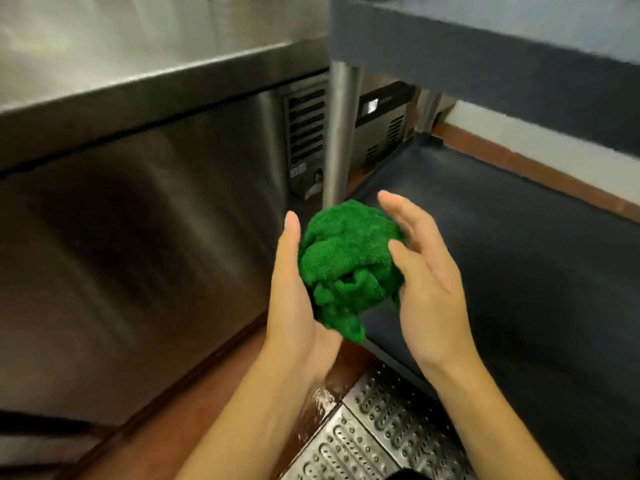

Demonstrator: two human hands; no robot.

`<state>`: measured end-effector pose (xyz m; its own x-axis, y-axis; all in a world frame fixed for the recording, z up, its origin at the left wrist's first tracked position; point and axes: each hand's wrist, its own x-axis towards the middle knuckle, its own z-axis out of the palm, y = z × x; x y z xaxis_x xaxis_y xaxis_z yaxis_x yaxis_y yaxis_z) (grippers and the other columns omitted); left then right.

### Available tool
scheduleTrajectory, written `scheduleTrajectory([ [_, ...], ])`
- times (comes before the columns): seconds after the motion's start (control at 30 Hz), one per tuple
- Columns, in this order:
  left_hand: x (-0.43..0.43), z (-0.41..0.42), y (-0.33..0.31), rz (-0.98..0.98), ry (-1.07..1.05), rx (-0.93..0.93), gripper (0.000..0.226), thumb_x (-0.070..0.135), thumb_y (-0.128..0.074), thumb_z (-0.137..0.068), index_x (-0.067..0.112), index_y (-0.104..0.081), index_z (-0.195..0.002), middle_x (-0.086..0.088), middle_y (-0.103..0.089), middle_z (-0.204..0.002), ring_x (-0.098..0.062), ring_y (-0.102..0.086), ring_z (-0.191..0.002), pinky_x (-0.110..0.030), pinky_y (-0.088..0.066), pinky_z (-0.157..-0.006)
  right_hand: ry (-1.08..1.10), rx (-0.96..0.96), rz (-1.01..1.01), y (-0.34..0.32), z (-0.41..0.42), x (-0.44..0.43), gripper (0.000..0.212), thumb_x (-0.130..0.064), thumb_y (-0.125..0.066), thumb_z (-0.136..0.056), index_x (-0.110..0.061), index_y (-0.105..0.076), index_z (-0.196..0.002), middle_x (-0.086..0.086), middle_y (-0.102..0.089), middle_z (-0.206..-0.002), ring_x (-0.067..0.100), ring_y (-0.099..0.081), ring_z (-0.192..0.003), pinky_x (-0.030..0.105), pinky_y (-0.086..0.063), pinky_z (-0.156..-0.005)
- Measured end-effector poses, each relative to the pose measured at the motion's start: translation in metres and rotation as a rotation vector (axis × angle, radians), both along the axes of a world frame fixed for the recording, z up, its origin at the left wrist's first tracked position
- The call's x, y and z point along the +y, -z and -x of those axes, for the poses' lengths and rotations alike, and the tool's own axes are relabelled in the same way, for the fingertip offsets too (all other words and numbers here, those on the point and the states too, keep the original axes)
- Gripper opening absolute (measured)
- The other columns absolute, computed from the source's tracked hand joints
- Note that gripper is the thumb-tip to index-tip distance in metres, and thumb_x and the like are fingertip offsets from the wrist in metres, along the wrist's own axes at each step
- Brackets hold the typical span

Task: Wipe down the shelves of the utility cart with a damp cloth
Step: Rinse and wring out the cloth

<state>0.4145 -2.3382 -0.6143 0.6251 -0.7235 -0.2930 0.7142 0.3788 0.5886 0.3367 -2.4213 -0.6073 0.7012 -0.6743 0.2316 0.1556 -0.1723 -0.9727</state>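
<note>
A stainless-steel cabinet (138, 237) is seen at left, with the utility cart's dark lower shelf (519, 254) and upper shelf (485, 46) at right, joined by a metal post (341, 133). A perforated floor grate (374, 427) lies near. A bunched green cloth (349, 261) is cupped between the left hand (294, 292) and right hand (429, 271), fingers straight, above the lower shelf's near-left corner. No shelf is touched; wiping appears still to be done.
</note>
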Motion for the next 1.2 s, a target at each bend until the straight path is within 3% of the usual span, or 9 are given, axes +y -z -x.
scheduleTrajectory([
  [0.13, 0.043, 0.010, -0.094, -0.048, -0.109, 0.138, 0.072, 0.068, -0.044, -0.091, 0.009, -0.070, -0.123, -0.016, -0.068, -0.125, -0.030, -0.066, -0.117, -0.045, -0.049, -0.103, -0.075, 0.092, -0.050, -0.094, 0.000, 0.050, 0.035, -0.030, -0.044, -0.099, -0.030, -0.056, -0.131, -0.011, -0.058, -0.133, 0.007, -0.054, -0.125, 0.031, -0.048, -0.100],
  [0.27, 0.091, 0.014, -0.193, -0.111, -0.244, 0.160, 0.067, 0.064, -0.043, -0.092, 0.010, -0.073, -0.117, -0.016, -0.072, -0.119, -0.030, -0.070, -0.110, -0.044, -0.055, -0.096, -0.209, 0.189, 0.003, -0.196, -0.012, 0.091, 0.048, -0.049, -0.055, -0.088, -0.035, -0.052, -0.134, -0.012, -0.055, -0.135, 0.012, -0.053, -0.127, 0.041, -0.049, -0.101],
  [0.4, 0.137, 0.012, -0.272, -0.209, -0.391, 0.119, 0.052, 0.053, -0.050, -0.094, 0.013, -0.071, -0.120, -0.013, -0.073, -0.117, -0.029, -0.071, -0.106, -0.042, -0.060, -0.088, -0.309, 0.231, -0.004, -0.277, -0.028, 0.138, 0.063, -0.048, -0.068, -0.080, -0.040, -0.046, -0.138, -0.017, -0.055, -0.132, 0.008, -0.056, -0.121, 0.038, -0.054, -0.094],
  [0.53, 0.193, 0.007, -0.330, -0.281, -0.548, 0.092, 0.046, 0.043, -0.058, -0.089, 0.014, -0.068, -0.123, -0.014, -0.071, -0.120, -0.030, -0.069, -0.111, -0.046, -0.054, -0.094, -0.364, 0.208, -0.078, -0.334, -0.044, 0.196, 0.065, -0.035, -0.073, -0.079, -0.039, -0.048, -0.138, -0.014, -0.058, -0.130, 0.009, -0.059, -0.118, 0.036, -0.055, -0.093],
  [0.67, 0.263, 0.000, -0.364, -0.319, -0.705, 0.104, 0.039, 0.034, -0.053, -0.094, 0.012, -0.066, -0.125, -0.015, -0.070, -0.121, -0.032, -0.068, -0.111, -0.045, -0.056, -0.090, -0.522, 0.232, -0.085, -0.374, -0.060, 0.262, 0.053, -0.033, -0.079, -0.079, -0.033, -0.056, -0.127, -0.011, -0.062, -0.122, 0.010, -0.061, -0.114, 0.036, -0.055, -0.092],
  [0.87, 0.381, 0.001, -0.399, -0.331, -0.951, 0.134, 0.030, 0.031, -0.051, -0.094, 0.011, -0.072, -0.104, -0.011, -0.075, -0.093, -0.024, -0.074, -0.080, -0.033, -0.060, -0.059, -0.806, 0.316, -0.047, -0.407, -0.081, 0.376, 0.039, -0.030, -0.073, -0.080, -0.037, -0.057, -0.115, -0.013, -0.064, -0.111, 0.005, -0.063, -0.103, 0.032, -0.057, -0.085],
  [1.03, 0.473, 0.003, -0.412, -0.426, -1.115, 0.167, 0.037, 0.030, -0.058, -0.089, 0.005, -0.069, -0.113, -0.021, -0.071, -0.102, -0.032, -0.071, -0.086, -0.039, -0.056, -0.070, -0.941, 0.352, -0.184, -0.421, -0.091, 0.471, 0.033, -0.020, -0.066, -0.077, -0.033, -0.060, -0.106, -0.012, -0.066, -0.096, 0.003, -0.065, -0.087, 0.026, -0.057, -0.071],
  [1.2, 0.557, 0.005, -0.413, -0.407, -1.283, 0.257, 0.042, 0.037, -0.064, -0.085, 0.009, -0.071, -0.116, -0.020, -0.072, -0.112, -0.037, -0.072, -0.098, -0.047, -0.058, -0.078, -1.163, 0.449, -0.090, -0.427, -0.103, 0.550, 0.037, -0.039, -0.070, -0.086, -0.042, -0.055, -0.119, -0.015, -0.062, -0.114, 0.000, -0.063, -0.100, 0.034, -0.059, -0.086],
])
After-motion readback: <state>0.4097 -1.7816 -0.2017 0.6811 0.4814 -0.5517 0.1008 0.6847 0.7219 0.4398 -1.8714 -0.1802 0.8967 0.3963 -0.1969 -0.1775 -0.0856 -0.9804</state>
